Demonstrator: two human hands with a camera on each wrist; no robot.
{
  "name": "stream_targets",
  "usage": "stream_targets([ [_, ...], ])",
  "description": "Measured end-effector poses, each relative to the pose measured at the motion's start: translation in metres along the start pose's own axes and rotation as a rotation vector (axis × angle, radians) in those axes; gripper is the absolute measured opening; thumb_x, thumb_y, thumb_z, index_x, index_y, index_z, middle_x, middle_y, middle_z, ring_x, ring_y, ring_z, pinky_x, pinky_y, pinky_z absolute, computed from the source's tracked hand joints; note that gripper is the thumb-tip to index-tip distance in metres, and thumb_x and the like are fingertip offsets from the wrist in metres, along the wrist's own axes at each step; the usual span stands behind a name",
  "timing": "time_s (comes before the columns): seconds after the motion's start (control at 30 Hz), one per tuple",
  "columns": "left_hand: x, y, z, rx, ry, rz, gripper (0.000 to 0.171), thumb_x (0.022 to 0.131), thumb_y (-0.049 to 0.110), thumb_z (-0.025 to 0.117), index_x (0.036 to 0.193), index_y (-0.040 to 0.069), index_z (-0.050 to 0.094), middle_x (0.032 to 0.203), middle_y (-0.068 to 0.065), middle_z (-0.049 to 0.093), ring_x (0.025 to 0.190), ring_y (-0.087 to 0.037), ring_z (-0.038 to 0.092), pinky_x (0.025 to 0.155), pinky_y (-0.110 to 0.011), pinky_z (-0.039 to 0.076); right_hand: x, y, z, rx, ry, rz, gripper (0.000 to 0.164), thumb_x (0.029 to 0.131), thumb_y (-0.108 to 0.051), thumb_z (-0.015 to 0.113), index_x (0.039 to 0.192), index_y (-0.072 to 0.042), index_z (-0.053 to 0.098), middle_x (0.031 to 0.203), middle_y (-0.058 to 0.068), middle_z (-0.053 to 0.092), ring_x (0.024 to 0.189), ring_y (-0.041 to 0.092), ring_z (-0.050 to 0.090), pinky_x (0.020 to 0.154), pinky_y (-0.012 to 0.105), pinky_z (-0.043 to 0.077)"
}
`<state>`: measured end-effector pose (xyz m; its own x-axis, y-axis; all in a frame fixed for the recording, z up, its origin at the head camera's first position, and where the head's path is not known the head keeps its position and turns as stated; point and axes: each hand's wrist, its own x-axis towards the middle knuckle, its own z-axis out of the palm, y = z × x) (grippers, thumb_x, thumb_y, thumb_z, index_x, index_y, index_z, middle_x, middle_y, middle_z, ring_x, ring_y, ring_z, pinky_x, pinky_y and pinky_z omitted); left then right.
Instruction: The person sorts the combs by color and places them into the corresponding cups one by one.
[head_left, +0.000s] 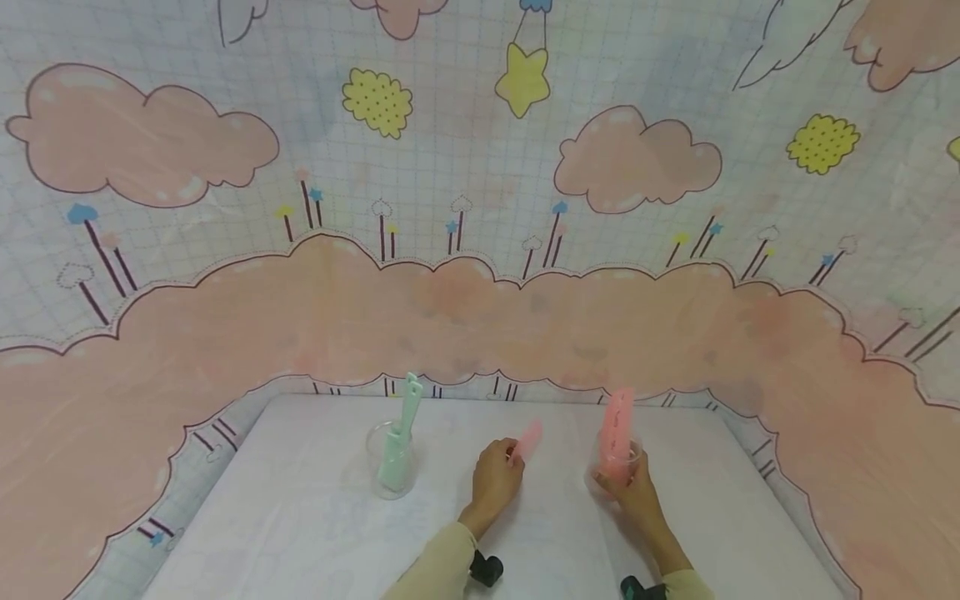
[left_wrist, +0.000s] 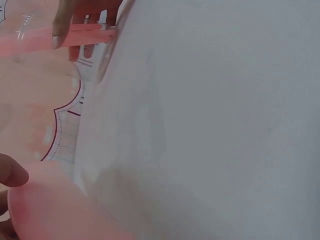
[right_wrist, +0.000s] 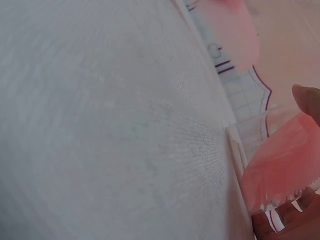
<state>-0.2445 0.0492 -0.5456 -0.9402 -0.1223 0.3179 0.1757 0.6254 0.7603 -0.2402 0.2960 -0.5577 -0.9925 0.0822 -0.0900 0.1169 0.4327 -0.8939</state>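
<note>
My left hand [head_left: 498, 475] pinches a thin, flat, translucent pink piece [head_left: 528, 440] with a rounded end, held up at a slant. Close up in the left wrist view, the pink piece [left_wrist: 60, 205] has a smooth curved edge; its exact kind cannot be told. To the right, my right hand [head_left: 633, 492] grips a clear cup [head_left: 592, 477] low on its side, the thumb on the near left. Out of that cup stands a long pink strip [head_left: 618, 421] with small dark marks. A toothed lower edge shows on the pink thing [right_wrist: 282, 167] in the right wrist view.
A second clear cup [head_left: 375, 454] stands on the left of the white table [head_left: 300, 533], holding a pale green tool [head_left: 405, 425] with a hole near its handle end. A patterned cloth [head_left: 450, 325] rises behind the table. Dark straps sit on both wrists.
</note>
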Motion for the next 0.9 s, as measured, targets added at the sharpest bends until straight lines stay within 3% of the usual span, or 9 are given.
stream_targets([
  [0.43, 0.011, 0.005, -0.021, -0.137, -0.02, -0.074, 0.011, 0.086, 0.011, 0.066, 0.097, 0.008, 0.065, 0.086, -0.003, 0.068, 0.072, -0.01, 0.057, 0.062, -0.024, 0.047, 0.001, 0.002, -0.001, -0.004, -0.007, 0.002, 0.11, 0.085, -0.048, 0.072, 0.156, -0.009, -0.003, 0.159, 0.027, 0.018, 0.145, 0.044, 0.026, 0.113, 0.063, 0.028],
  [0.9, 0.013, 0.014, -0.04, -0.177, 0.022, -0.035, 0.006, 0.084, 0.013, 0.066, 0.09, 0.012, 0.064, 0.079, 0.0, 0.067, 0.07, -0.009, 0.057, 0.062, -0.024, 0.045, 0.001, 0.003, 0.0, 0.013, -0.011, -0.004, 0.11, 0.084, -0.047, 0.073, 0.156, -0.01, -0.002, 0.159, 0.025, 0.02, 0.145, 0.043, 0.027, 0.114, 0.063, 0.027],
])
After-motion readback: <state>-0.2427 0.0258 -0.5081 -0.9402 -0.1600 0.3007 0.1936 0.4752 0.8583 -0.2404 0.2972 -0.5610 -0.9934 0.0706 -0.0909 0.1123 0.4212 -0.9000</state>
